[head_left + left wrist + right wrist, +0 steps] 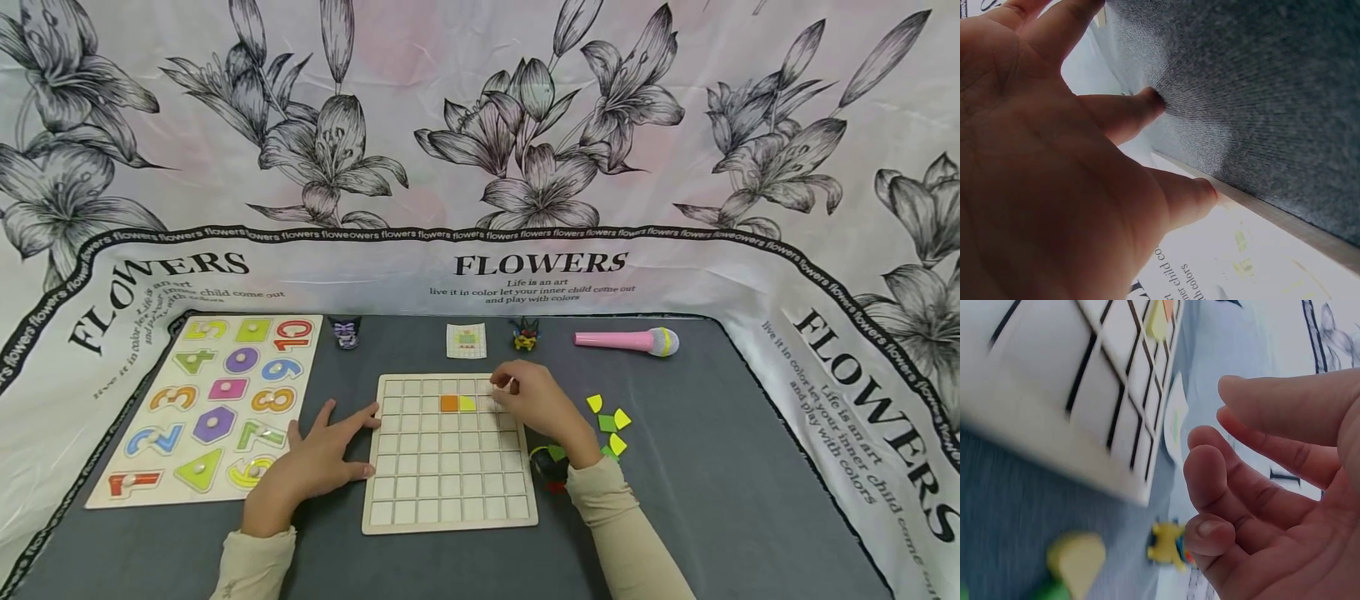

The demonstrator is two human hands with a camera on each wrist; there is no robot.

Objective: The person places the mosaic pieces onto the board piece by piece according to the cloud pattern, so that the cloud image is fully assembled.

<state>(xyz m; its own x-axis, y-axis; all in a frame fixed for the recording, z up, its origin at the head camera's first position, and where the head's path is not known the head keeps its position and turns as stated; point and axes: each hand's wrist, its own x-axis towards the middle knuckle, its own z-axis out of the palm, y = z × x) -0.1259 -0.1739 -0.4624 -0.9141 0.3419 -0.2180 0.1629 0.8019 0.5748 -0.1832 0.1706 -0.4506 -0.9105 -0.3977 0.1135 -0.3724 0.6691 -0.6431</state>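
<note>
A wooden grid board lies in the middle of the grey table. In its second row sit an orange tile and a yellow tile, side by side. My left hand lies flat on the table with its straight fingertips against the board's left edge. Over the board's upper right part hovers my right hand, its fingers loosely curled and holding nothing. The board fills the upper left of the right wrist view.
Loose yellow and green tiles lie right of the board. A pattern card, two small toy figures and a pink microphone line the far edge. A number puzzle sits at left. Flowered cloth surrounds the table.
</note>
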